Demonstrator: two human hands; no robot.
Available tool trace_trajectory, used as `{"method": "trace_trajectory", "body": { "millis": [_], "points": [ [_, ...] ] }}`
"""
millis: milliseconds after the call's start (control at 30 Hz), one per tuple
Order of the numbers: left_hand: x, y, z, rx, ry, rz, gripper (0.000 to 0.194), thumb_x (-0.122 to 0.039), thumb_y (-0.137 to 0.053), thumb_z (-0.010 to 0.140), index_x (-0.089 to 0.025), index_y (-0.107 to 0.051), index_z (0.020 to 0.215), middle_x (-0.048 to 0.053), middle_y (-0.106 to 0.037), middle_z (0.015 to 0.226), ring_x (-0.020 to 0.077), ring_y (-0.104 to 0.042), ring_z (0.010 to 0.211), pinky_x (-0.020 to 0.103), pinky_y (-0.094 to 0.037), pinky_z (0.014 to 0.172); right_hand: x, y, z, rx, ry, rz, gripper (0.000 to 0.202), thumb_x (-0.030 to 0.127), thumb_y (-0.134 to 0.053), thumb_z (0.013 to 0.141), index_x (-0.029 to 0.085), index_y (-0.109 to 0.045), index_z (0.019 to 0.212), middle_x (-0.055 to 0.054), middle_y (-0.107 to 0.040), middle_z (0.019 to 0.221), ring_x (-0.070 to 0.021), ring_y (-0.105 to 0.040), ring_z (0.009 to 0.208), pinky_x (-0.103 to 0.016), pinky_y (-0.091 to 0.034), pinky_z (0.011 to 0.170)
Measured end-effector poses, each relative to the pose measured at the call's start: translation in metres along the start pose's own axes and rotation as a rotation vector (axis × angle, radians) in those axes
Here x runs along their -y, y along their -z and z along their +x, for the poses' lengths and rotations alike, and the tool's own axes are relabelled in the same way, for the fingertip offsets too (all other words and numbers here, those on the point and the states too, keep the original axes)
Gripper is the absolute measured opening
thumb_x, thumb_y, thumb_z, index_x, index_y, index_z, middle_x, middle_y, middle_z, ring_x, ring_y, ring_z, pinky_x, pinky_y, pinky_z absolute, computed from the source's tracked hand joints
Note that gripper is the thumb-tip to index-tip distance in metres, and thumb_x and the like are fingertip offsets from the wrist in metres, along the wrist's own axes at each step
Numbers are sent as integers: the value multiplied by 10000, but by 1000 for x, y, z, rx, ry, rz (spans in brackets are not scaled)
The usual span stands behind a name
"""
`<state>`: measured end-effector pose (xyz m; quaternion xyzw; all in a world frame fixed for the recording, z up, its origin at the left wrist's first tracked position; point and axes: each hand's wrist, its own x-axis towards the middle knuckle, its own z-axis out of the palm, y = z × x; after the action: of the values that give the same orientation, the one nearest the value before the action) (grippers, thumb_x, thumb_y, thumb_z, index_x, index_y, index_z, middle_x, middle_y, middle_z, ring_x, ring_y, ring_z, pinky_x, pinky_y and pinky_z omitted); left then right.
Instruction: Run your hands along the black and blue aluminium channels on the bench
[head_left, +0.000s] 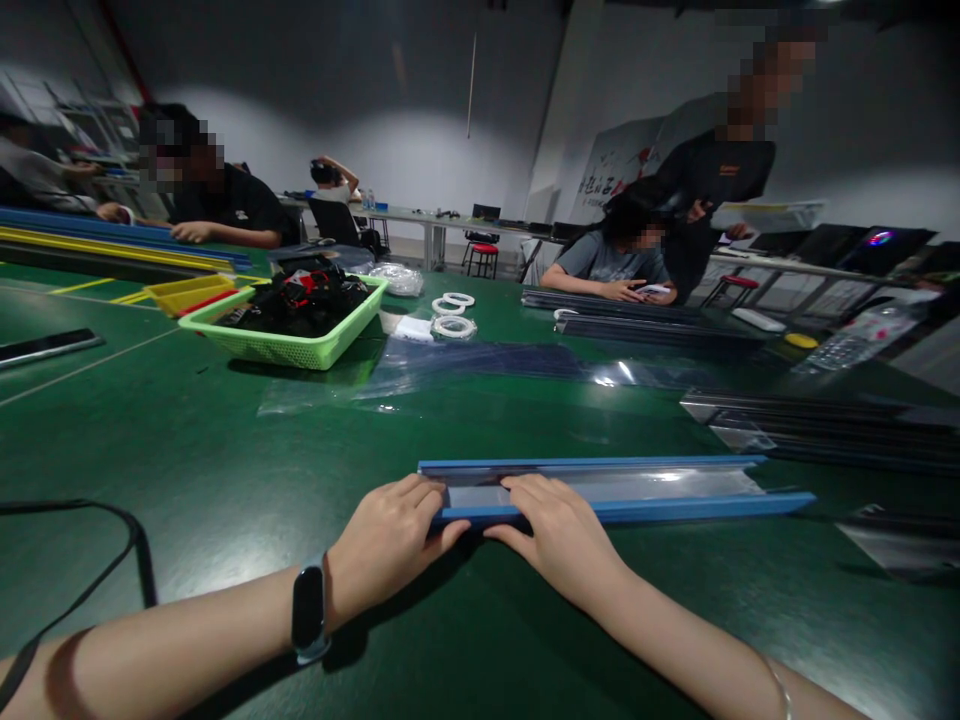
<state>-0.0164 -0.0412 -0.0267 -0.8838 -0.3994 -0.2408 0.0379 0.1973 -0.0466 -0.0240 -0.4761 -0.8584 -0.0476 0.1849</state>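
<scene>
A long blue channel-shaped profile (660,509) with a pale, shiny inner face lies crosswise in front of me on the green table. My left hand (397,535) grips its left end, fingers curled over the near blue wall and the thumb along the outside. A short way to the right, my right hand (559,525) holds the same near wall, with its fingertips inside the channel and its thumb on the outer side. The right part of the profile extends past my right hand and is not held.
A green basket (330,350) of black and red items stands beyond, beside a yellow tray (187,296). White rings (454,327) and clear plastic film (480,365) lie mid-table. Dark profiles (817,425) lie at right; a black strap (139,540) at left. Several people sit or stand farther off.
</scene>
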Motion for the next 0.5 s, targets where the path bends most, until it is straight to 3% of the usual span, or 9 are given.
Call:
{"method": "trace_trajectory", "body": {
  "millis": [300, 500],
  "points": [
    [0, -1, -1, -64, -16, -7, 230, -349, -470, 812, -143, -571, 796, 84, -626, 923, 205, -583, 879, 359, -498, 762, 2, 5, 1, 1, -1, 16, 293, 394, -593, 725, 182, -583, 927, -75, -619, 970, -208, -549, 926, -351, -433, 798],
    [-2, -2, 0, -37, 15, -4, 247, -363, -465, 809, -140, -569, 825, 85, -630, 903, 214, -587, 869, 375, -497, 761, 3, 6, 2, 12, -8, 30, 277, 387, -592, 728, 188, -585, 920, -69, -618, 976, -210, -546, 932, -362, -426, 812]
  ]
}}
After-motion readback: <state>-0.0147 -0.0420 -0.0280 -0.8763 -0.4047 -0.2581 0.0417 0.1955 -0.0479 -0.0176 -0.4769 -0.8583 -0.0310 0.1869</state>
